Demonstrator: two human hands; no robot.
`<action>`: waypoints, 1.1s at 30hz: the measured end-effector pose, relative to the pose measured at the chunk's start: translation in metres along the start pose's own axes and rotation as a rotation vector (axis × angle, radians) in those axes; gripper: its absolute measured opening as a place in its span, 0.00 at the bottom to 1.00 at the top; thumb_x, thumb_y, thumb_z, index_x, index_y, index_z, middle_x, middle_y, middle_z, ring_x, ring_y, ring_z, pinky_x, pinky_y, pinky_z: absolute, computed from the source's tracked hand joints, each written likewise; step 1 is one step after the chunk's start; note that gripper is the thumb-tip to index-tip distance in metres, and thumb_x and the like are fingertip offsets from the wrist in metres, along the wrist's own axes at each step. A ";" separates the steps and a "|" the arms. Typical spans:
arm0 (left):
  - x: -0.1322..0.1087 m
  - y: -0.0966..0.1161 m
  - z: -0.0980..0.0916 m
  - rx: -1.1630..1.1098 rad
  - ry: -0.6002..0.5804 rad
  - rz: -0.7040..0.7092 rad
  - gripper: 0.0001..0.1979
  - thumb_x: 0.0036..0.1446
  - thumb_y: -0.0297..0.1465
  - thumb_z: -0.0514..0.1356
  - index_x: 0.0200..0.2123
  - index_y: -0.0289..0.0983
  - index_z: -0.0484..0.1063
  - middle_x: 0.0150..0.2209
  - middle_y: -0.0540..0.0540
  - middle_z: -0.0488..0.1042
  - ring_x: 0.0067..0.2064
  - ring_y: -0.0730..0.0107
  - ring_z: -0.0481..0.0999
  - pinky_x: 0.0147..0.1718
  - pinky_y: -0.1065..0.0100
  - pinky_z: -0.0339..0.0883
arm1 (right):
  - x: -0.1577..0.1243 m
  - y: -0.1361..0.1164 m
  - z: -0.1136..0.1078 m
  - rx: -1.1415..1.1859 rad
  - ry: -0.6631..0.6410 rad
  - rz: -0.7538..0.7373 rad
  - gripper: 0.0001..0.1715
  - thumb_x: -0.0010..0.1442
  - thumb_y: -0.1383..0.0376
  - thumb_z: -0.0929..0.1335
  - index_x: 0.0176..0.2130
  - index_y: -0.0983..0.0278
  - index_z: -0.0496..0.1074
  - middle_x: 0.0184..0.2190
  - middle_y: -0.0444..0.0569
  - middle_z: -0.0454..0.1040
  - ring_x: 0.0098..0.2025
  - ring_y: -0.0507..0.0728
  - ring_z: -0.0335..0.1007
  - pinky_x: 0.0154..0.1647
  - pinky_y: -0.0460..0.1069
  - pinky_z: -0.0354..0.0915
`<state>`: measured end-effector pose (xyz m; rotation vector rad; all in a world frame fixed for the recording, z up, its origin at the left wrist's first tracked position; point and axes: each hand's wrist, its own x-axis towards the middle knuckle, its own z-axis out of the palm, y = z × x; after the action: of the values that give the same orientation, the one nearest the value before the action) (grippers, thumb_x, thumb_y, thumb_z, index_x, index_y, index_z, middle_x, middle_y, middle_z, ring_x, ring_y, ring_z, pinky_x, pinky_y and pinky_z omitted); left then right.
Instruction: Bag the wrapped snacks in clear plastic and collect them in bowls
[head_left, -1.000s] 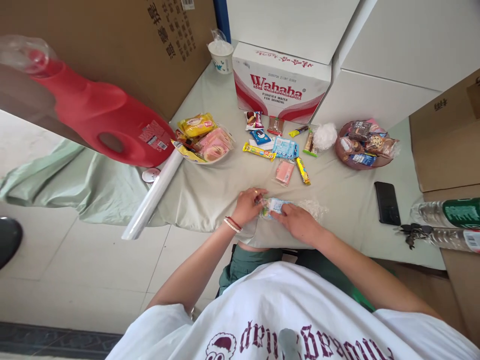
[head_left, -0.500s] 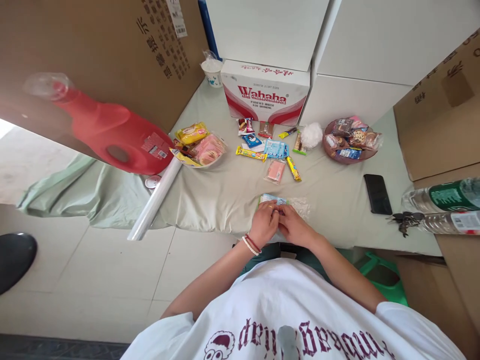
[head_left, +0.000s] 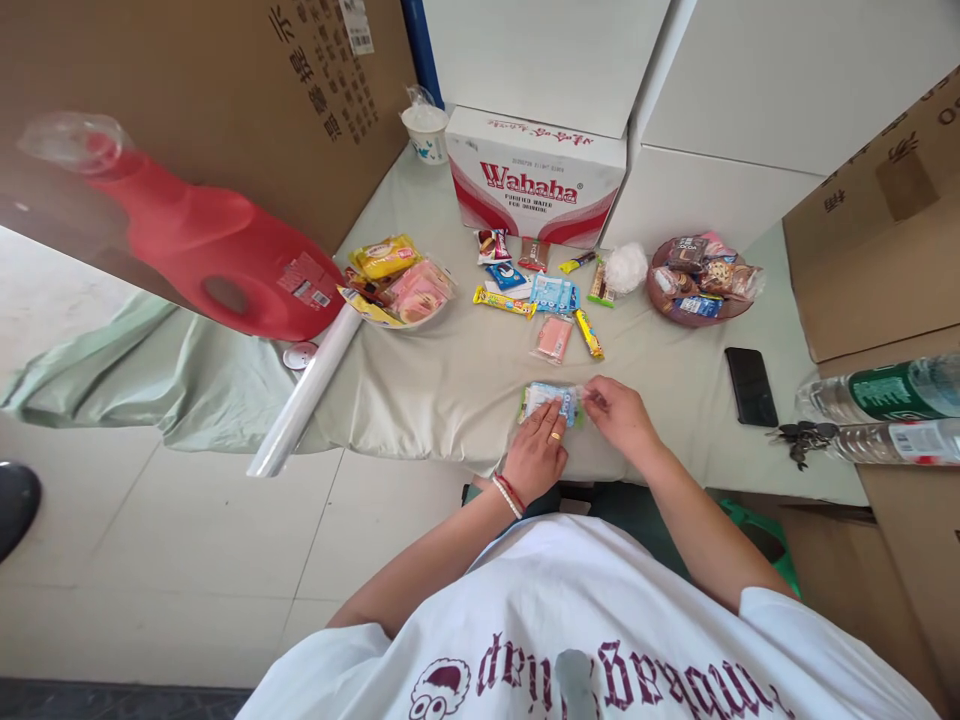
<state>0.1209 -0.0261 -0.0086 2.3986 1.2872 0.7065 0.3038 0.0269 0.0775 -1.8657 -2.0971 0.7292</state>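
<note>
A small blue and white snack packet (head_left: 546, 400) lies near the front edge of the table covered in pale green cloth (head_left: 442, 380). My left hand (head_left: 537, 458) rests on the packet's near side with fingers stretched flat, pressing it down. My right hand (head_left: 619, 415) is at the packet's right end, its fingertips pinched on the clear plastic wrap there. A ring and beaded bracelets show on the left hand and wrist.
Further back lie several loose snacks (head_left: 551, 300), a plate of yellow and pink packets (head_left: 397, 285), a snack bowl (head_left: 701, 280), a Wahaha box (head_left: 536, 180) and a paper cup (head_left: 425, 130). A red jug (head_left: 202, 250), clear film roll (head_left: 304, 395), phone (head_left: 748, 385), keys (head_left: 799, 440) and bottles (head_left: 885, 415) stand around.
My hands drew together over the packet, then parted: the left now lies flat on it and the right has shifted to its right end. The camera view shifted slightly.
</note>
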 end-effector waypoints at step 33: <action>-0.015 -0.056 -0.038 -0.039 0.337 -0.106 0.11 0.65 0.22 0.56 0.45 0.40 0.75 0.48 0.42 0.82 0.56 0.57 0.78 0.58 0.49 0.72 | 0.034 -0.005 0.041 -0.234 -0.104 -0.558 0.13 0.71 0.70 0.66 0.52 0.65 0.76 0.51 0.56 0.75 0.52 0.62 0.64 0.57 0.57 0.64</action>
<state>0.0539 -0.0067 -0.0097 2.2261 1.4982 1.1285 0.2735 0.0513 0.0401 -1.2398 -2.6871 0.4648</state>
